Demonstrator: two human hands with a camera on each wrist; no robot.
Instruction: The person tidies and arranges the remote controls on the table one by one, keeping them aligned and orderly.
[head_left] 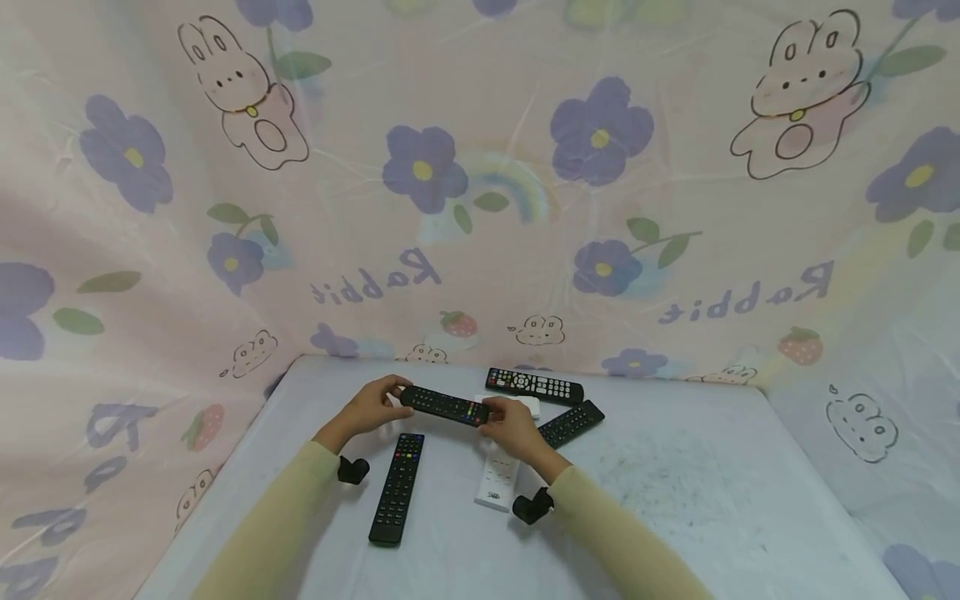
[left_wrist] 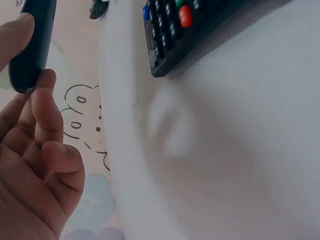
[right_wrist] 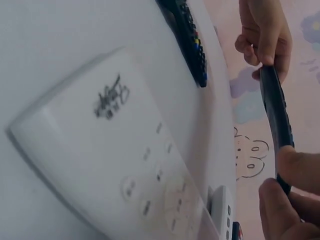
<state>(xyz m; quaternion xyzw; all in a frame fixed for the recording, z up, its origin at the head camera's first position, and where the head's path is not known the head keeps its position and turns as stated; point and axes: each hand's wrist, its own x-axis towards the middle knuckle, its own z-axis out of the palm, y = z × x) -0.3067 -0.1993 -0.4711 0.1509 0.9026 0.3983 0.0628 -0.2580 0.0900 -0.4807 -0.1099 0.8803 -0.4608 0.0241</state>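
Note:
A black remote control (head_left: 444,406) is held up over the table, its button face toward the head camera and coloured buttons near its right end. My left hand (head_left: 367,408) pinches its left end between thumb and fingers. At the other end, my right hand (head_left: 513,429) grips it. The left wrist view shows the thumb on the remote's end (left_wrist: 37,50), with the lower fingers loosely bent. In the right wrist view the remote (right_wrist: 275,110) appears edge-on between both hands. Beneath the right hand lies a white remote (head_left: 497,481), partly covered by it.
A second black remote (head_left: 397,492) lies left of the white one. Toward the back are a black remote with pale buttons (head_left: 534,385), a slanted black remote (head_left: 572,423) and a partly hidden white one (head_left: 534,407). A patterned curtain (head_left: 510,208) surrounds the white table (head_left: 675,500).

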